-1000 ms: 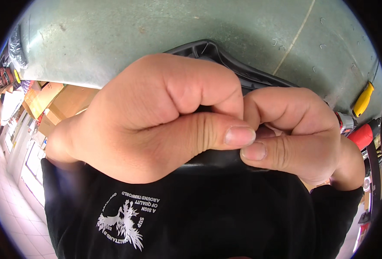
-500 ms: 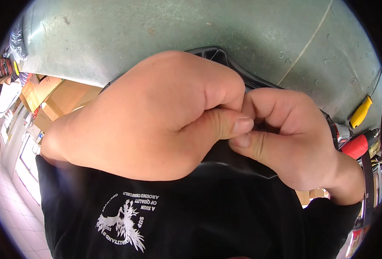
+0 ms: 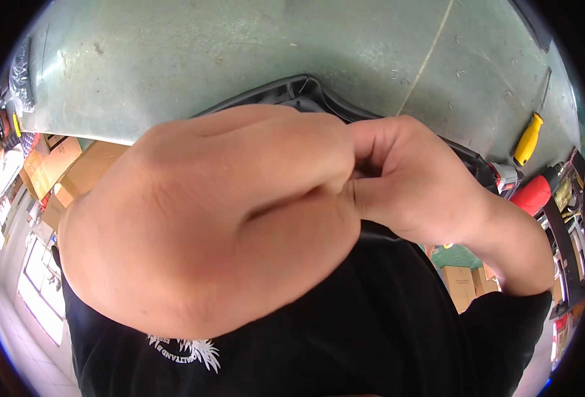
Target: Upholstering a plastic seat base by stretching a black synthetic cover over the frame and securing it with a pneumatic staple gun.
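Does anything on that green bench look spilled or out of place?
Small, pale, hook-shaped bits, perhaps metal staples, lie scattered over the scuffed green tabletop beyond the right hand, left of the yellow-handled screwdriver. Following no order, they look like stray litter.

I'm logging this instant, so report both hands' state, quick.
Left hand: closed, curled in; anything in its grip is hidden.
Right hand: closed, its tips out of sight; what it holds cannot be told.

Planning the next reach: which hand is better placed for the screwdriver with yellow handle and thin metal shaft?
Probably the right hand: the yellow-handled screwdriver lies to its right, while the left hand sits farther away.
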Motion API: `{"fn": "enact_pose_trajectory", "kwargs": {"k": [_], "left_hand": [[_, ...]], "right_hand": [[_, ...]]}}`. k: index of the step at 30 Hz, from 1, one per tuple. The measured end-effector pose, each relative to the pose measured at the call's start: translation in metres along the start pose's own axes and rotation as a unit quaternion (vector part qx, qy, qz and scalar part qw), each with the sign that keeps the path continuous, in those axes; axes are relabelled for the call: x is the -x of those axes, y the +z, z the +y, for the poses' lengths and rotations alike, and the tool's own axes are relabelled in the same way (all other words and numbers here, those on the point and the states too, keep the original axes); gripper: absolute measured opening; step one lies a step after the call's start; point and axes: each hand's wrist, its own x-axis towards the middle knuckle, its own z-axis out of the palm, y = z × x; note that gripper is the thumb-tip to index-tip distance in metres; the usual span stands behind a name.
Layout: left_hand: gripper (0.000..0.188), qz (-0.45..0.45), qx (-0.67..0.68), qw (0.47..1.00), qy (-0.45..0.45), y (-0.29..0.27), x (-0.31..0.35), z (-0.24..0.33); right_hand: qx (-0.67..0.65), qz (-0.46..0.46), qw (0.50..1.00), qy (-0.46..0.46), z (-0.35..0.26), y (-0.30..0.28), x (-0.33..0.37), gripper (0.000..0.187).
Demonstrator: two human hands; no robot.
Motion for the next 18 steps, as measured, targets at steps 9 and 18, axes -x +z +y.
{"fn": "enact_pose_trajectory", "kwargs": {"k": [9,18], "left_hand": [[0.034,-0.050,0.102,0.988,-0.107,-0.004,-0.004,0.003],[0.030,-0.050,0.009,0.996,-0.078,0.016,0.026,0.024]], "right_hand": [[0.030,-0.017,0.999,-0.017,0.001,0.003,0.000,0.011],[0.135,0.031,0.974,-0.177,0.033,0.017,-0.014,0.021]]}}
